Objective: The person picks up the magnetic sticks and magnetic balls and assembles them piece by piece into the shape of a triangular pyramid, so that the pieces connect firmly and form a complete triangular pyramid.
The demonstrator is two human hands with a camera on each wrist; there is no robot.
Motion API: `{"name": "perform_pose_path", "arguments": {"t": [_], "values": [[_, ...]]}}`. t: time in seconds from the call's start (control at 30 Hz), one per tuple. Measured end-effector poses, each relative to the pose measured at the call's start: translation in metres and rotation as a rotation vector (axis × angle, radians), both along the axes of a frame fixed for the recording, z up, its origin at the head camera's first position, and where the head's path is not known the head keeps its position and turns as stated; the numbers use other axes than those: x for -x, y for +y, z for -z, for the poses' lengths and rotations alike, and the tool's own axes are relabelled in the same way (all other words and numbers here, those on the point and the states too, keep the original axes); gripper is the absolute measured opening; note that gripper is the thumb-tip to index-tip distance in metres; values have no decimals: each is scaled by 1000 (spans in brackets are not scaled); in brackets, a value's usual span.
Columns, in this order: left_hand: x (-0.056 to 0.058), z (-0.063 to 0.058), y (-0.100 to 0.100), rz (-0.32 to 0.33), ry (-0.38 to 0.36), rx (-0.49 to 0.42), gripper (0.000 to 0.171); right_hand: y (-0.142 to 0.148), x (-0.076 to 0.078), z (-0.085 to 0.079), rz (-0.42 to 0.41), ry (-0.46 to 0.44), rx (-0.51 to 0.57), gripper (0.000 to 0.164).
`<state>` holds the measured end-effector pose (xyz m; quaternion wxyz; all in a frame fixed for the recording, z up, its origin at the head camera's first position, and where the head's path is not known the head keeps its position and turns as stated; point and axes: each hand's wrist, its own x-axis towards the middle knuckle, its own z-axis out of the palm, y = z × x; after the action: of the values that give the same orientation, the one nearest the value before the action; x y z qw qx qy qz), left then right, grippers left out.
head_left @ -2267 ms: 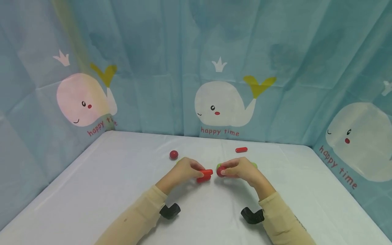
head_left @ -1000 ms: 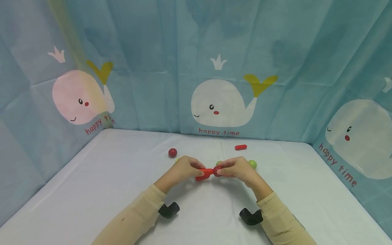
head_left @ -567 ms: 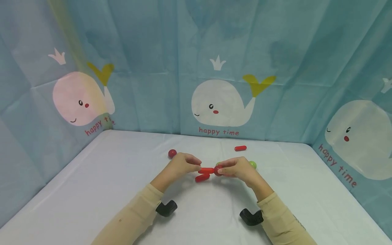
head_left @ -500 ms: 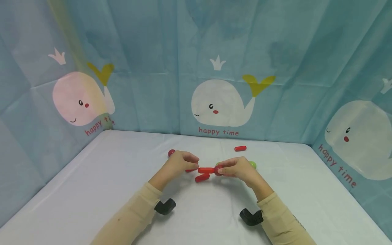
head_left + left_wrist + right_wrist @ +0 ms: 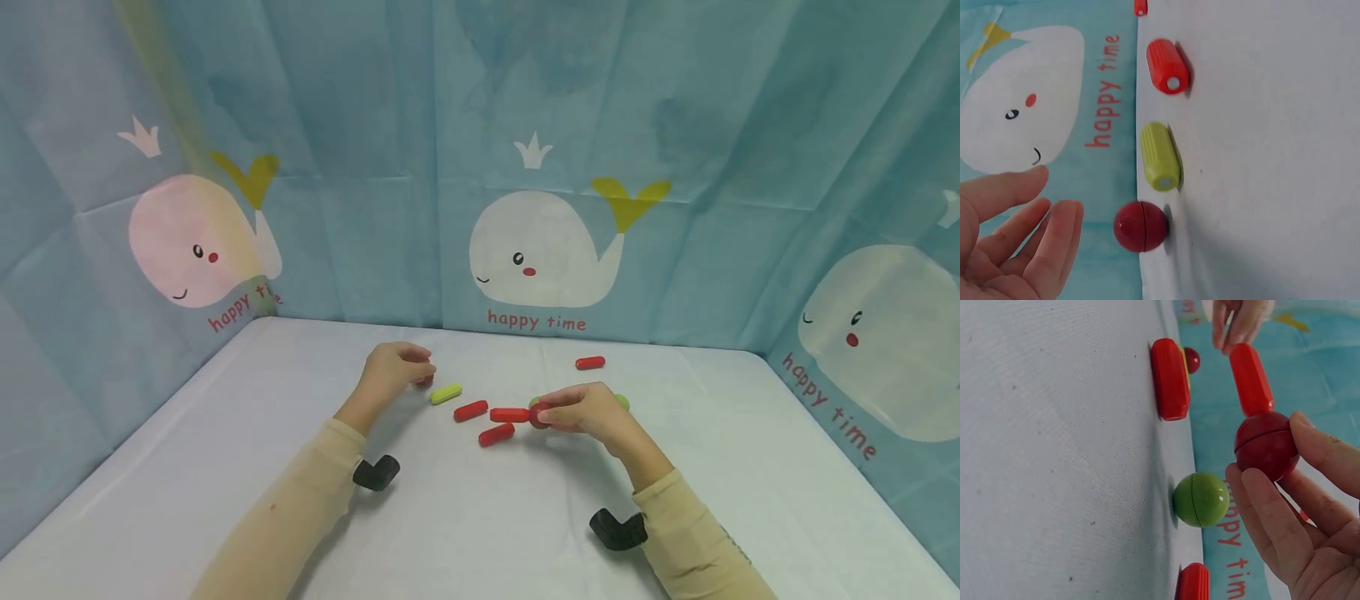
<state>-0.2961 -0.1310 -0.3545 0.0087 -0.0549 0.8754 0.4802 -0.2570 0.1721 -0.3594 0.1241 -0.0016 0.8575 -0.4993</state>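
My right hand pinches a dark red ball between thumb and fingers, off the table in the right wrist view. A red rod sticks out from the ball's left side, touching it end-on. Some red shows between the right fingers; what it belongs to is hidden. At the back left, my left hand reaches over another dark red ball. In the left wrist view its fingers are spread apart, holding nothing and clear of the ball. Beside that ball lies a yellow-green rod with a silvery end.
Two red rods, a farther one and a nearer one, lie left of the right hand. Green balls, one near the fingers and one behind the hand, rest on the white table. Another red rod lies farther back.
My left hand has let go of the red rod at the right hand's ball and moved left and back to the other ball. The yellow-green rod and a red rod are uncovered. The right hand barely moved.
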Motion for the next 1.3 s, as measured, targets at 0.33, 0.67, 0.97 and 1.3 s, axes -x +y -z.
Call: {"name": "perform_pose_path", "arguments": {"t": [0.33, 0.67, 0.97, 1.3], "values": [[14, 4, -12, -69, -18, 44, 37, 1, 0, 1, 9, 3, -4, 36], [25, 16, -14, -91, -100, 14, 43, -1, 0, 1, -9, 13, -4, 35], [32, 22, -12, -93, -160, -53, 40, 0, -2, 1, -5, 15, 9, 37], [34, 31, -16, -64, -215, -32, 37, 0, -1, 2, -2, 19, 3, 36]]}}
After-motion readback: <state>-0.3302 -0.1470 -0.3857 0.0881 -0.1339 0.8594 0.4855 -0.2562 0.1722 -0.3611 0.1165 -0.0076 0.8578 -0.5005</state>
